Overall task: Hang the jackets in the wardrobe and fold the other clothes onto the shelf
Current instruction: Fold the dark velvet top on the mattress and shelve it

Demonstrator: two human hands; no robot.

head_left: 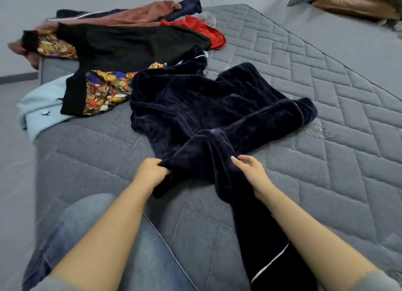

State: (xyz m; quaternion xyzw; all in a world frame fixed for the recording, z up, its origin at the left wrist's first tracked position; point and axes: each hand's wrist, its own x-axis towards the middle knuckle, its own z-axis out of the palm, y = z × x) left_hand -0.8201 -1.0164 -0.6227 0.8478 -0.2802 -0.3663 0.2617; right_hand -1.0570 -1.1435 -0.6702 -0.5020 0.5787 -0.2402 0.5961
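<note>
Head view, looking down and forward: a grey quilted mattress fills most of the scene, running from the near edge to the far right corner. Spread across its middle lies a dark navy velvet garment, rumpled, with one part trailing toward the near edge and down past the right forearm, where a thin white piping line shows.

On the far left of the mattress sits a heap of other clothes. A black jacket with a teddy-bear print lining is the biggest piece there, lying open with its lining showing at the left and near sides. Behind it is a brown velvet garment with navy parts, and to its right a red garment. A pale blue garment hangs over the left edge of the mattress, partly under the jacket. At the far right corner some cushions are piled, cut off by the frame.

A knee in blue jeans rests against the near left of the mattress.

The left hand has its fingers curled tight round a bunched fold of the navy garment. The right hand, just to the right, pinches the same fold between thumb and curled fingers.
</note>
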